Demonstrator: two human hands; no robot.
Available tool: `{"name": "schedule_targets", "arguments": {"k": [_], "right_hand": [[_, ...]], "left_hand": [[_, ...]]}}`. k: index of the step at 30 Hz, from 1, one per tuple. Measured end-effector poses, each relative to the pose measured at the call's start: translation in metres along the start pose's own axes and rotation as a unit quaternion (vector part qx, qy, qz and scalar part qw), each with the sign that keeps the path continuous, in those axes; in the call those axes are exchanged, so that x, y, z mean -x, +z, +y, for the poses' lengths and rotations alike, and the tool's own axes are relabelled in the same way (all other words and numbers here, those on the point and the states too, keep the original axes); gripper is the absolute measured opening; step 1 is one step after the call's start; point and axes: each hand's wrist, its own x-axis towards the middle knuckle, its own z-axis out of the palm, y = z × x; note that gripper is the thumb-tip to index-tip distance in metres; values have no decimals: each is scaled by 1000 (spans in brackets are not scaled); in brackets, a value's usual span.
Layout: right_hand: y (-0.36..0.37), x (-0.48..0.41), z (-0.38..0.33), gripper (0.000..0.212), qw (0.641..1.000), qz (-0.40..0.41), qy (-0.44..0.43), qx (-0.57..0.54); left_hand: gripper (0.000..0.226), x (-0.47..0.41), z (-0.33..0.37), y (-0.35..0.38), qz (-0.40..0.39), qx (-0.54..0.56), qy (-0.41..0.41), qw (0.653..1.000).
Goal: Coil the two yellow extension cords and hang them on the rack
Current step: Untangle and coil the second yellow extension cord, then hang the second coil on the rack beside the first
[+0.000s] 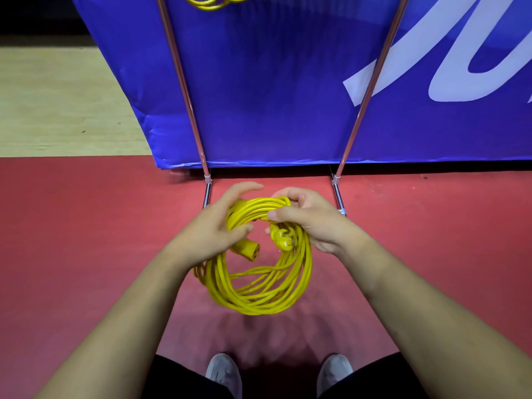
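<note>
A coiled yellow extension cord (259, 292) hangs between my hands above the red floor. My left hand (218, 223) grips the coil's left side, with the yellow socket end (247, 249) sticking out below its fingers. My right hand (305, 220) pinches the top right of the coil, and the yellow plug (283, 239) dangles just under its thumb. A second yellow cord (214, 1) shows at the top edge, hanging up on the rack. The rack's two metal uprights (184, 90) rise in front of a blue banner.
A blue banner (273, 82) with white lettering stands close ahead behind the rack. The rack's feet (338, 194) rest on the red floor just beyond my hands. Pale wood flooring (57, 102) lies at the left. My two grey shoes (224, 372) are at the bottom.
</note>
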Motion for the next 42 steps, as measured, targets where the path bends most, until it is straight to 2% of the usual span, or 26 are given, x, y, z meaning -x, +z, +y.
{"name": "schedule_targets", "arguments": {"k": [2, 5, 7, 9, 11, 14, 16, 18, 19, 21, 22, 23, 24, 26, 28, 30, 32, 35, 38, 42], "right_hand": [[-2, 2, -1, 31, 1000, -1, 3, -20], [-2, 2, -4, 35, 999, 16, -12, -28], [-3, 3, -4, 40, 999, 19, -25, -22], [-4, 5, -7, 49, 1000, 9, -19, -9], [-5, 11, -14, 43, 1000, 0, -14, 17], [-3, 21, -30, 29, 996, -3, -35, 79], [-1, 29, -40, 27, 983, 10, -78, 165], [-1, 39, -44, 33, 950, 45, -144, 272], [-1, 45, -43, 40, 926, 94, -192, 312], [-1, 57, -34, 51, 843, 234, -306, 374], [2, 63, -27, 51, 803, 281, -336, 405], [7, 68, -20, 51, 786, 296, -325, 435], [13, 70, -15, 53, 792, 287, -286, 456], [25, 67, -8, 59, 836, 257, -200, 442], [34, 59, -8, 56, 901, 226, -180, 322], [40, 54, -14, 30, 946, 191, -181, 188], [41, 56, -23, 10, 963, 165, -172, 122], [34, 66, -39, 9, 963, 176, -150, 140], [20, 81, -57, 20, 954, 155, -136, 217], [14, 95, -67, 23, 909, 147, -162, 353]], "left_hand": [[75, 0, -1, 2, -29, -72, 21, 997], [67, -6, 6, 9, 31, -119, 53, 991], [53, -8, 18, 12, 79, -82, 52, 992], [45, -8, 28, 12, 89, -1, 5, 996], [42, -8, 34, 12, 83, 60, -35, 994], [41, -8, 47, 12, 98, 99, -34, 990], [41, -10, 57, 12, 115, 125, -34, 985], [40, -12, 64, 10, 145, 147, -39, 978], [39, -14, 68, 10, 163, 162, -44, 972], [39, -17, 77, 9, 201, 195, -58, 958], [39, -19, 82, 9, 219, 210, -64, 951], [39, -20, 85, 9, 234, 218, -70, 945], [39, -22, 89, 8, 246, 225, -73, 940], [40, -25, 97, 9, 256, 227, -76, 936], [40, -26, 105, 11, 253, 224, -72, 938], [39, -25, 113, 14, 249, 216, -62, 942], [38, -23, 116, 15, 252, 197, -53, 946], [39, -21, 113, 13, 244, 125, -39, 961], [40, -20, 109, 11, 211, 16, -16, 977], [37, -18, 101, 6, 203, -59, -19, 977]]}}
